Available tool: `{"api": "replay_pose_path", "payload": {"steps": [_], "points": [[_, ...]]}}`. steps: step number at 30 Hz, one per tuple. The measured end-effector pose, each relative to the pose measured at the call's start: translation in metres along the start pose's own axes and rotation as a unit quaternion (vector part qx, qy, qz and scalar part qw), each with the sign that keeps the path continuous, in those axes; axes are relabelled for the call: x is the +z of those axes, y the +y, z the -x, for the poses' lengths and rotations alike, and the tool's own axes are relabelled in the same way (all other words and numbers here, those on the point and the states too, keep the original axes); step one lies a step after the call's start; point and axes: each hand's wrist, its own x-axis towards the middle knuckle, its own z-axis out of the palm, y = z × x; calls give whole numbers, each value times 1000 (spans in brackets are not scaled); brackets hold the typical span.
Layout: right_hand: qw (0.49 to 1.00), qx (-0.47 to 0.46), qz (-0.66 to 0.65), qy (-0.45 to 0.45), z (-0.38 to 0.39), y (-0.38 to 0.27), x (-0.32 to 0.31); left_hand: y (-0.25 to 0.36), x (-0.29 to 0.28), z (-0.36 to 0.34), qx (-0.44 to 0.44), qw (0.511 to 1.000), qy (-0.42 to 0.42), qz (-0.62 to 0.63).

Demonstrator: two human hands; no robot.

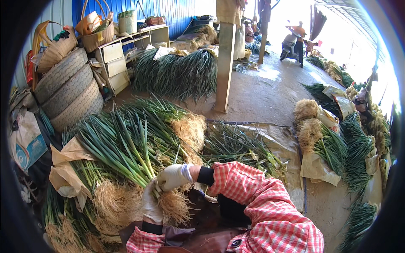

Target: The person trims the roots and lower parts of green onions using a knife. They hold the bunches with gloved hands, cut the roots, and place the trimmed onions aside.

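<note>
A bunch of green onions [141,162] slants in front of me, leaves up and to the left, stringy roots [174,207] hanging down to the right. My left hand [151,201], in a pale glove, is wrapped round the lower stalks just above the roots. My right hand [174,177], gloved too, bends in from the right and closes on the stalks against the left hand. Its fingertips are partly hidden. A thin pale strip [177,152] sticks up behind it; I cannot tell whether the hand holds it. More rooty onions [118,202] lie beside the left hand.
Piled onions [190,130] lie beyond my hands, with brown paper [69,168] at left. Stacked tyres [69,90] and baskets [97,36] stand back left. A post [225,67] rises ahead. Bundles [331,147] line the right side. A person [299,40] is by a scooter [289,44] far off.
</note>
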Motion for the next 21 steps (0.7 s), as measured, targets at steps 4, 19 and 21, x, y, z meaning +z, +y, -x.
{"api": "replay_pose_path", "payload": {"steps": [4, 19, 21], "points": [[962, 12, -255, 92, 2, 13, -9, -4, -6, -8, -26, 997, -19, 70], [819, 76, -538, 184, -67, 59, 18, -3, 5, 7, -62, 995, 7, 79], [847, 75, -498, 169, -70, 63, 19, -6, 2, 2, -72, 992, 2, 103]]}}
